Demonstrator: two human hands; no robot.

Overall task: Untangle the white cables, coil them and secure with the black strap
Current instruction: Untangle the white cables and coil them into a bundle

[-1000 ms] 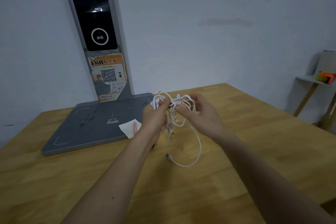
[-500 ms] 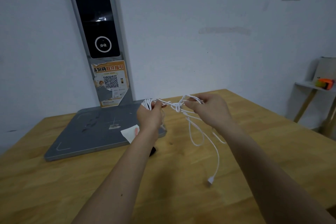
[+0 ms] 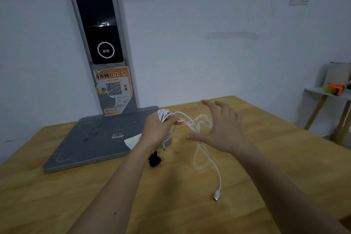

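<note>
head view: left hand [image 3: 158,129] grips white cables [image 3: 197,138] beside spread right hand [image 3: 222,129].

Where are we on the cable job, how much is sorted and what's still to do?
Early stage. Done: nothing finished, though one USB plug end hangs free over the wooden table. In hand: the left hand grips a bunch of white cables, with a knot trailing beside the open right hand. Left: clear the knot, coil, then wrap the black strap, lying untouched on the table.
</note>
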